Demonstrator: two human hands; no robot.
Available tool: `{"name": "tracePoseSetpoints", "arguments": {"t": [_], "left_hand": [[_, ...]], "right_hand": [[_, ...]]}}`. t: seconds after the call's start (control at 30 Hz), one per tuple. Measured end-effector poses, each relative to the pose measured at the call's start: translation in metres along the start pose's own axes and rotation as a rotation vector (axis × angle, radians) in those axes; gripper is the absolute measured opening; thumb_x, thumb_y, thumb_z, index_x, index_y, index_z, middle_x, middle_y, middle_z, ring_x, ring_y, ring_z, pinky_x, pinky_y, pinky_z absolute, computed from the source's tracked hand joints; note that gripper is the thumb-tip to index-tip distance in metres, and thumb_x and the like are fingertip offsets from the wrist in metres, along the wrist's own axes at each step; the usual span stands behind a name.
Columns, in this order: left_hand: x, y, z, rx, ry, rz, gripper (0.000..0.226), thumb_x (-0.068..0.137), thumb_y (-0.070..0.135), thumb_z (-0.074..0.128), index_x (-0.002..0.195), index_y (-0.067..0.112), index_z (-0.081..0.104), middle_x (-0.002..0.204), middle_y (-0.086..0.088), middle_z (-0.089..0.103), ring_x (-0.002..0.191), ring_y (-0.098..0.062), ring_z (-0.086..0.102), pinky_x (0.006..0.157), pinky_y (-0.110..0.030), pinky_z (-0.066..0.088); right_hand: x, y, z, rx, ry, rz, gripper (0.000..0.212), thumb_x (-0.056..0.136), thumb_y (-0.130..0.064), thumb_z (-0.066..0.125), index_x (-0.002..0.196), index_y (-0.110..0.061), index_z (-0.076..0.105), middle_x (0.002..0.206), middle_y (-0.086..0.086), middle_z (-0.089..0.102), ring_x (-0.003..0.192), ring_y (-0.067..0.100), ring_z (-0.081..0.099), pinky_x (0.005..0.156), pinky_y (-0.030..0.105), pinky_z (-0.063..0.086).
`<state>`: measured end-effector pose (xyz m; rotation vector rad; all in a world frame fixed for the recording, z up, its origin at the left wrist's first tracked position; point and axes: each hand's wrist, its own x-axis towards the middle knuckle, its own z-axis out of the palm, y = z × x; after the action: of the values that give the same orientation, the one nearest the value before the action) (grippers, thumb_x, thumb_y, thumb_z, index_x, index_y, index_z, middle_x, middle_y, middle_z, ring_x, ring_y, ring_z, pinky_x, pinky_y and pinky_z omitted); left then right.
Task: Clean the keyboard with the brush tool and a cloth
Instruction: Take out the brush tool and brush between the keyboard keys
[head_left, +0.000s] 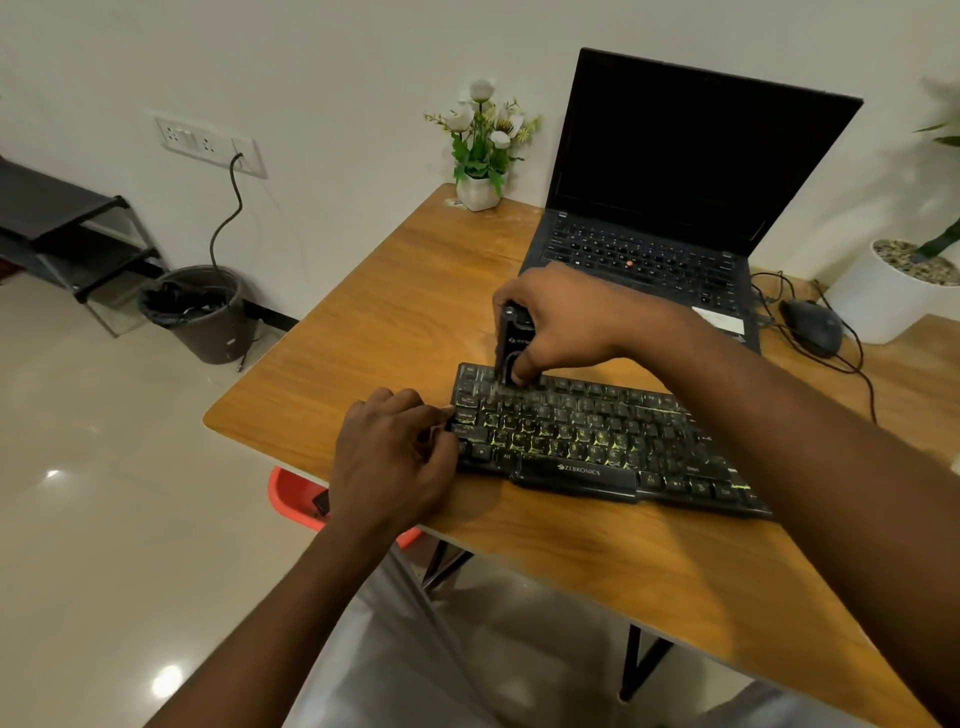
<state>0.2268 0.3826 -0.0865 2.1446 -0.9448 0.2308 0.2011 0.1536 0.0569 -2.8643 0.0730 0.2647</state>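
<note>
1. Keyboard, black, lies slantwise on the wooden table in our head view. Its left end is near the table's left edge, and a bare strip of wood separates its front side from the near edge. Our right forearm hides its right end.
2. Our right hand grips the brush tool upright. The fingers wrap round its black body and the thumb presses on its lower face. The tool's lower end meets the keys at the keyboard's far left corner.
3. Our left hand has its fingers curled onto the keyboard's left end, holding it there, with the wrist over the table's left edge.
4. Behind the keyboard stands an open laptop with a dark screen. Its front edge is near the keyboard's far side, so we have little room there.
5. A mouse sits just right of the laptop, its cable looping over the table, with a white planter beyond it.
6. A flower pot stands at the table's far left corner, well apart from both hands, with bare wood between it and the keyboard.
7. Past the left edge we see tiled floor, a bin by the wall and a red stool tucked under the table.
</note>
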Motion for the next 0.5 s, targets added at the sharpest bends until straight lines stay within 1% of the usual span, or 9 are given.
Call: {"name": "tracePoseSetpoints", "arguments": {"t": [0.1,0.17,0.27,0.33,0.4,0.47,0.5], "left_hand": [[0.0,0.0,0.0,0.001,-0.008,-0.002,0.038,0.092,0.037,0.054,0.108,0.017,0.083,0.08,0.008,0.063,0.076,-0.016,0.052,0.074,-0.047,0.046],[0.0,0.0,0.0,0.002,-0.007,-0.004,0.039,0.092,0.037,0.053,0.108,0.017,0.083,0.08,0.008,0.063,0.077,-0.015,0.052,0.074,-0.047,0.046],[0.0,0.0,0.001,0.008,-0.005,-0.003,0.039,0.092,0.037,0.053,0.107,0.017,0.083,0.08,0.008,0.063,0.076,-0.015,0.051,0.074,-0.046,0.046],[0.0,0.0,0.001,0.017,-0.006,-0.003,0.039,0.092,0.037,0.053,0.107,0.018,0.083,0.08,0.008,0.063,0.076,-0.015,0.051,0.075,-0.046,0.045],[0.0,0.0,0.001,0.023,-0.006,-0.004,0.039,0.092,0.037,0.052,0.108,0.018,0.083,0.08,0.008,0.064,0.077,-0.015,0.051,0.075,-0.045,0.044],[0.0,0.0,0.001,0.022,-0.009,-0.008,0.039,0.093,0.037,0.052,0.109,0.019,0.083,0.081,0.008,0.064,0.077,-0.015,0.051,0.076,-0.045,0.044],[0.0,-0.001,0.001,0.02,-0.009,-0.008,0.039,0.093,0.037,0.052,0.109,0.019,0.083,0.081,0.008,0.064,0.077,-0.015,0.051,0.076,-0.045,0.044]], "right_hand": [[0.001,-0.013,0.005,0.132,0.117,-0.031,0.039,0.075,-0.024,0.093,0.103,-0.014,0.068,0.096,0.001,0.07,0.088,0.02,0.068,0.074,0.047,0.06],[0.005,-0.021,0.014,0.17,0.141,-0.057,0.038,0.075,-0.024,0.092,0.103,-0.015,0.067,0.097,-0.001,0.069,0.089,0.018,0.067,0.074,0.047,0.06],[0.01,-0.024,0.023,0.152,0.092,-0.062,0.037,0.076,-0.024,0.092,0.102,-0.019,0.065,0.098,-0.001,0.07,0.089,0.019,0.068,0.076,0.05,0.061],[0.01,-0.021,0.02,0.082,0.037,-0.049,0.038,0.075,-0.025,0.093,0.101,-0.02,0.065,0.098,-0.001,0.07,0.089,0.019,0.069,0.075,0.049,0.062],[0.008,-0.017,0.011,-0.012,-0.023,-0.027,0.037,0.075,-0.025,0.093,0.097,-0.019,0.064,0.093,-0.002,0.067,0.086,0.021,0.067,0.07,0.046,0.061],[0.006,-0.013,0.003,-0.075,-0.032,-0.016,0.035,0.075,-0.025,0.092,0.095,-0.019,0.064,0.088,-0.002,0.065,0.083,0.022,0.066,0.067,0.043,0.057],[0.005,-0.011,0.0,-0.065,-0.016,-0.014,0.035,0.075,-0.025,0.092,0.096,-0.017,0.065,0.088,-0.001,0.066,0.083,0.022,0.066,0.067,0.043,0.057]]}}
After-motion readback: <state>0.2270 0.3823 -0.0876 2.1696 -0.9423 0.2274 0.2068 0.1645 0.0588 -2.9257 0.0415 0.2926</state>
